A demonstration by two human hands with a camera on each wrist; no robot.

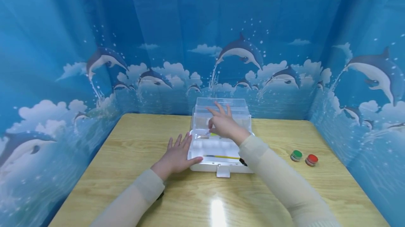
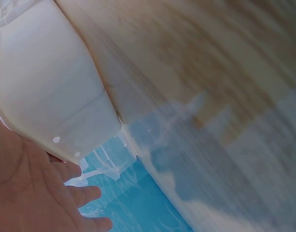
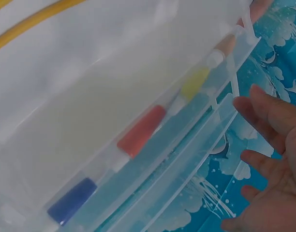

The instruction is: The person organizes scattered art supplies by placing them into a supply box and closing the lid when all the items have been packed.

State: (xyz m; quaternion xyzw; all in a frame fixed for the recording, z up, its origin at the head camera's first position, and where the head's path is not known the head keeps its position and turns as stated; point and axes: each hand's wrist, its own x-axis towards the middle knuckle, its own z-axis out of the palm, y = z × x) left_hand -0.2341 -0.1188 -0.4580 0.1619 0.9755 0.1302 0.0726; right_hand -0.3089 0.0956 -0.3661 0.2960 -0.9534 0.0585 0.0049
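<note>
A white plastic box (image 1: 205,167) with its clear lid (image 1: 220,103) raised stands at the back of the table. My left hand (image 1: 178,155) rests against the box's left side, fingers straight and spread, thumb over the front corner. Over the back compartment is my right hand (image 1: 224,123), its index finger and thumb bent near the rim; nothing shows between them in the right wrist view. That compartment holds tapered pieces with white ends: blue (image 3: 72,200), red (image 3: 142,130), yellow (image 3: 195,83) and orange (image 3: 226,46). A yellow paintbrush (image 1: 221,156) lies along the box's front.
Two small round jars, one with a green lid (image 1: 296,154) and one with a red lid (image 1: 312,158), stand right of the box. A blue dolphin-print curtain (image 1: 177,44) encloses the wooden table (image 1: 142,139) at the back and sides.
</note>
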